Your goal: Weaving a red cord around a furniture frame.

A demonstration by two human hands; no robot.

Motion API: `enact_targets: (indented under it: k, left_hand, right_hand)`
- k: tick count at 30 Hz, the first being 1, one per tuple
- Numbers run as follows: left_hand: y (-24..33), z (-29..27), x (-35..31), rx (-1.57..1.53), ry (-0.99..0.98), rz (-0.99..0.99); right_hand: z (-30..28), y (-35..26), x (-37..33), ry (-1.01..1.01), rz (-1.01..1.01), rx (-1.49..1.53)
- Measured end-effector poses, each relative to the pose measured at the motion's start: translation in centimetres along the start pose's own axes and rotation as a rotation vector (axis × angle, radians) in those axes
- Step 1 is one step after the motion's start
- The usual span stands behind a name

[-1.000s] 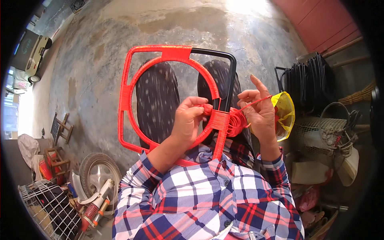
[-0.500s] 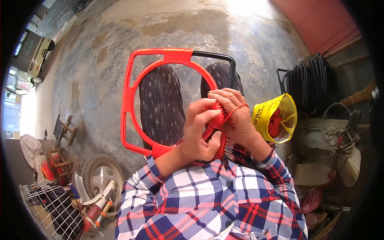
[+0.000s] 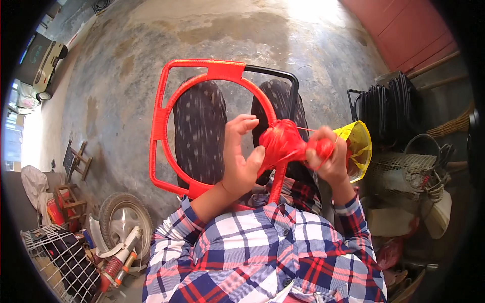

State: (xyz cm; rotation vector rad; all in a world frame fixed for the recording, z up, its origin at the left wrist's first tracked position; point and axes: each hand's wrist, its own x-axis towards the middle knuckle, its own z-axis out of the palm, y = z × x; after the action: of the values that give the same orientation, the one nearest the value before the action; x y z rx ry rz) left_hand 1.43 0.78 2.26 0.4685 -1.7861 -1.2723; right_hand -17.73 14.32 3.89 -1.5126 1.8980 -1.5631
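We see both forearms coming up from the lower edge in plaid sleeves, bent inward over the lap. Our left hand [image 3: 238, 164] stands upright, palm turned to the right, its fingers spread from the thumb in a wide C. The thumb tip is at the left edge of the red cord bundle [image 3: 281, 142]; we cannot tell whether it touches. Our right hand [image 3: 335, 164] is raised on the other side, wrist bent, its fingers curled and pressed around the narrow right end of the bundle, blurred. The bundle lies between our hands, over the lower right part of the frame [image 3: 159, 126], which rests across our thighs [image 3: 198, 134]. Most of the frame is wrapped in red; a black bar [image 3: 294, 98] at its upper right is bare.

Half a second ago our hands were together over that part of the frame, covering most of the cord, with a strand looped across the back of the right hand. Now the right hand has drawn off to the right, toward the yellow bag [image 3: 365, 132], the left has opened, and the bundle shows broad and loose between them. The frame has stayed nearly where it was.
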Motion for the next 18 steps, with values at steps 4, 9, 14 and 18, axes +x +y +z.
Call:
enact_targets:
  k: [4, 9, 14, 18]
  left_hand:
    - [-0.6, 0.3, 0.1, -0.42, -0.044, -0.458]
    - [-0.5, 0.3, 0.7, -0.464, -0.134, -0.637]
    - [-0.5, 0.5, 1.0, -0.7, -0.175, -0.728]
    - [-0.4, 0.5, 1.3, -0.864, -0.219, -0.768]
  right_hand:
    - [-3.0, -0.6, -0.7, -0.135, 0.125, -0.118]
    - [-5.3, 1.9, -0.5, 0.201, 0.308, 0.798]
    - [-7.6, 5.3, -0.9, 0.538, 0.278, 1.128]
    - [-11.4, 8.0, -2.6, 0.425, 0.283, 1.487]
